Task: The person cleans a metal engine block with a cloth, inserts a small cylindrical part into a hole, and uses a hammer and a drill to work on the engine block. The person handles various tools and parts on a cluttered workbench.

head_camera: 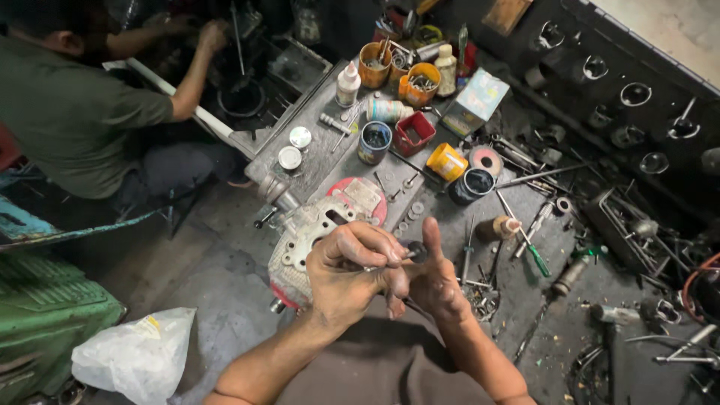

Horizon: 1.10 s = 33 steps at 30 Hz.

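Small dark disc (417,252) held btwn both hands, above metal cylinder head (311,236).

Left hand (352,274) is closed on a thin tool; right hand (435,281) is pinched on the disc w/ thumb up. Pale blue-green box (474,101) lies top centre, yellow tin (446,161) just below, white bottle (347,84) to the left.

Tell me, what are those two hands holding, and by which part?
The left hand pinches a thin metal tool by its shaft; the right hand holds a small dark round part at its fingertips.
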Tool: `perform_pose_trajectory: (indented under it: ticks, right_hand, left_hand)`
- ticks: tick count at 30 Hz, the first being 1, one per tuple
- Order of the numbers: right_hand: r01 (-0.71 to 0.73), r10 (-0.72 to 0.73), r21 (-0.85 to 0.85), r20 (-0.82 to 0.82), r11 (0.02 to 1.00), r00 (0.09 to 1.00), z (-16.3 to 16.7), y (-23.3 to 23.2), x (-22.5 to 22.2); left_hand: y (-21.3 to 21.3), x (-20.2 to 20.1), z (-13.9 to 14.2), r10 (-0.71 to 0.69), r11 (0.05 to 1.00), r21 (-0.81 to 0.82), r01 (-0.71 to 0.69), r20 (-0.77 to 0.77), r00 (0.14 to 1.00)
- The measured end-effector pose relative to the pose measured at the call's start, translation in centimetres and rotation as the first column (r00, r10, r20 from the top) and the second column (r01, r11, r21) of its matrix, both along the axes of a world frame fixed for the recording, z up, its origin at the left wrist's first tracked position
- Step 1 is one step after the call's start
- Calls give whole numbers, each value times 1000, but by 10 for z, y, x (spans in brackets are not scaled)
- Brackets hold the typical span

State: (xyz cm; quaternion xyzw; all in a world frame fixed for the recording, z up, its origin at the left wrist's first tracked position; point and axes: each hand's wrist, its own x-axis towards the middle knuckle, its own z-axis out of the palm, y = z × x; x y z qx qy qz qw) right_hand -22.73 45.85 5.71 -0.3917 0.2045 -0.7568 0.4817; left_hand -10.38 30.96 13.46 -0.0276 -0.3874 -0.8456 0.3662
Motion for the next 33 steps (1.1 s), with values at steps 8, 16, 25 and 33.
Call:
perform_pose_trajectory:
  ticks: [8,16,25,33]
  right_hand:
    - [400,-338,-58,-651,915,680,17,-36,1]
    - [671,-664,116,-95,733,742,28,-17,72]
    - [286,-481,555,244,782,842,48,-28,132]
    - [705,-705,350,-154,617,692,59,-63,107]
  left_hand:
    - [-25,15,19,227,962,-134,-239,-96,969]
    - [-54,58,8,216,683,-633,-366,-303,928]
    - [-51,102,-24,391,283,-861,-424,-300,870]
    - [-50,149,-40,453,302,-849,-434,-272,849]
